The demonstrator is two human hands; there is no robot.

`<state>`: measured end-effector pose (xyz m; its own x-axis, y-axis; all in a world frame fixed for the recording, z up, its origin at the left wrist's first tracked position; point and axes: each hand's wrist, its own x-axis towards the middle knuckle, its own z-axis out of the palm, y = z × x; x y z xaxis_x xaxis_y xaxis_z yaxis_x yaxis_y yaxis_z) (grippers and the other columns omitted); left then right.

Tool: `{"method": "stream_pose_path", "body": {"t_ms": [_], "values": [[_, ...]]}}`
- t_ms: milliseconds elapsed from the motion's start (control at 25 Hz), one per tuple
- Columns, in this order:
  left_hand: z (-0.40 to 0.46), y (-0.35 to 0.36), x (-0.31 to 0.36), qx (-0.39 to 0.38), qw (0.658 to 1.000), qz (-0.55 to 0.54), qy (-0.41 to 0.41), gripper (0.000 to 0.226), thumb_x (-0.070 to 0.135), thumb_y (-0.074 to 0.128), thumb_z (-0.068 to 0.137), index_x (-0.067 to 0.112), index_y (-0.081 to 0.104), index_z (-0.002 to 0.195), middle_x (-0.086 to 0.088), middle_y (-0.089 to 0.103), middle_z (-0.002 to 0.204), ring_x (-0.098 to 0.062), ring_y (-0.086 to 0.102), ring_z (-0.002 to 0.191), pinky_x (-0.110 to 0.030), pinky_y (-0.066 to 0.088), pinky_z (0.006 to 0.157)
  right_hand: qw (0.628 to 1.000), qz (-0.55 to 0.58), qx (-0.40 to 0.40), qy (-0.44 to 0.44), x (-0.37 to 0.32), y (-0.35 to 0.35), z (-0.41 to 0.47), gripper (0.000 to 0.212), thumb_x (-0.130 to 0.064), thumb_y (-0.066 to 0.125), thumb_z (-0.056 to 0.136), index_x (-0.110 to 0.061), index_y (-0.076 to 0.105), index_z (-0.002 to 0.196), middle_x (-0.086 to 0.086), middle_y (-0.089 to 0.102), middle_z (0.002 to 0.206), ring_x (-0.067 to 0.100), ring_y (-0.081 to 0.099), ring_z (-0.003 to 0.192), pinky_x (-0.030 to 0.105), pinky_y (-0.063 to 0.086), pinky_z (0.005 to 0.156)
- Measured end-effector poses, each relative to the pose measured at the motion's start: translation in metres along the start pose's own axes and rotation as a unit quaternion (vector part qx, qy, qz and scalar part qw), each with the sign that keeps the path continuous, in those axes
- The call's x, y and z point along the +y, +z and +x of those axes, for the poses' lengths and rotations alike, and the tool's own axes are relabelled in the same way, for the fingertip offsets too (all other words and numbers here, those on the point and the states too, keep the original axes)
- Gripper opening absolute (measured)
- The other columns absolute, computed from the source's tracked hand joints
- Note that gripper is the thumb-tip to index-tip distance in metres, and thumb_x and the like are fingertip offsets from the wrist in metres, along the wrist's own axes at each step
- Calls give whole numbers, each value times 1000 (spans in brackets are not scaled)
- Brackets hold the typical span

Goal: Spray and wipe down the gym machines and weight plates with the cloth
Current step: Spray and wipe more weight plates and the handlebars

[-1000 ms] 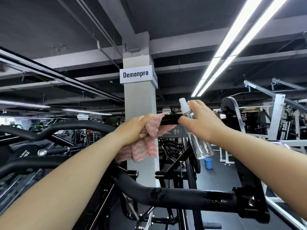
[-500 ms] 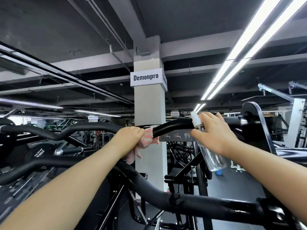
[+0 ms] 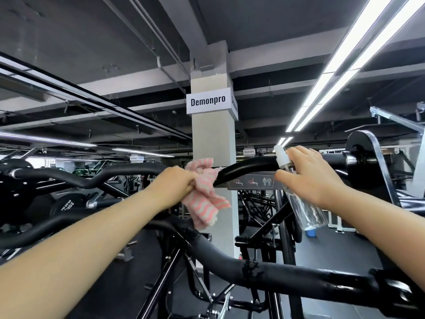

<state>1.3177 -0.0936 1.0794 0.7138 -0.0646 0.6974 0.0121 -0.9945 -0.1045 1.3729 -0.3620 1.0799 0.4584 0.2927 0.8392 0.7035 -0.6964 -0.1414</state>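
Open air above upper bar (image 3: 250,165); pillar (image 3: 213,143) close behind, lower bar (image 3: 230,256) crossing below, weight-plate end (image 3: 361,157) blocking right.

Both my arms stretched forward, raised. My left hand (image 3: 171,186) fisted round cloth (image 3: 203,194); my right hand (image 3: 309,178) curled round spray bottle (image 3: 303,203).

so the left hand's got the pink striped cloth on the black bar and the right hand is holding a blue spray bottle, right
Not quite: the spray bottle is clear with a white nozzle, not blue, as the head view shows. The rest holds: the left hand grips the pink striped cloth on the black bar, and the right hand holds the bottle.
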Motion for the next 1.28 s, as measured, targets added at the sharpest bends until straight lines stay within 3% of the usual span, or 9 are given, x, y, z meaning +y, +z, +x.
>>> {"method": "stream_pose_path", "body": {"t_ms": [120,240,360,560,680,760,960,1120,1280], "values": [[8,-16,-3,24,977,-189,-100,37,36,45,97,9,61,77,-3,57,68,-18,51,65,-30,33,56,1000,-14,7,-3,-1,1,1,32,-34,54,83,-20,30,66,-4,37,80,21,35,91,28,22,77],[34,-10,13,53,952,-260,-150,45,40,37,99,3,64,99,-8,59,88,-24,57,85,-26,33,64,1000,-23,5,1,-3,1,1,33,-35,54,84,-20,30,66,-3,38,82,20,34,90,29,22,78],[45,16,51,-19,967,-206,-146,60,49,24,100,4,62,110,-14,63,111,-28,58,104,-33,41,83,1000,-13,3,6,-5,-1,-1,33,-34,53,84,-21,29,66,-7,35,77,21,35,90,28,22,77],[51,31,77,24,969,-143,-202,72,54,10,98,6,60,116,-16,60,123,-33,53,115,-40,33,99,1000,-7,-8,4,-8,-2,-3,36,-33,55,85,-24,27,65,-12,32,77,18,32,89,27,22,80],[59,30,86,57,957,-178,-223,65,47,14,101,3,59,116,-17,60,122,-35,53,115,-39,33,99,999,21,-38,-3,-9,-9,-4,34,-30,55,87,-22,29,66,-11,36,77,16,34,85,29,25,93],[60,26,95,81,951,-198,-226,62,44,17,102,1,62,108,-18,62,114,-35,55,110,-37,37,94,996,61,-63,19,-8,-17,-5,30,-27,55,88,-20,32,70,-8,41,78,16,39,79,31,32,76],[75,16,131,117,945,-266,-147,62,42,18,102,9,55,65,-3,58,62,-25,59,65,-24,49,67,984,157,10,85,-2,-53,-4,18,-24,55,90,-10,43,95,4,52,85,19,48,70,30,39,56],[88,-5,210,123,957,-254,-69,54,37,29,102,1,65,89,-17,66,92,-33,61,88,-32,40,69,978,168,52,112,7,-74,-12,19,-20,55,90,-19,39,80,0,51,78,14,47,65,22,37,49],[102,-3,256,101,918,-381,-35,46,37,35,99,3,65,92,-18,66,99,-34,60,94,-35,45,76,963,199,108,144,23,-93,-26,18,-28,55,90,-14,45,90,-1,50,77,11,46,63,24,35,52]]}}
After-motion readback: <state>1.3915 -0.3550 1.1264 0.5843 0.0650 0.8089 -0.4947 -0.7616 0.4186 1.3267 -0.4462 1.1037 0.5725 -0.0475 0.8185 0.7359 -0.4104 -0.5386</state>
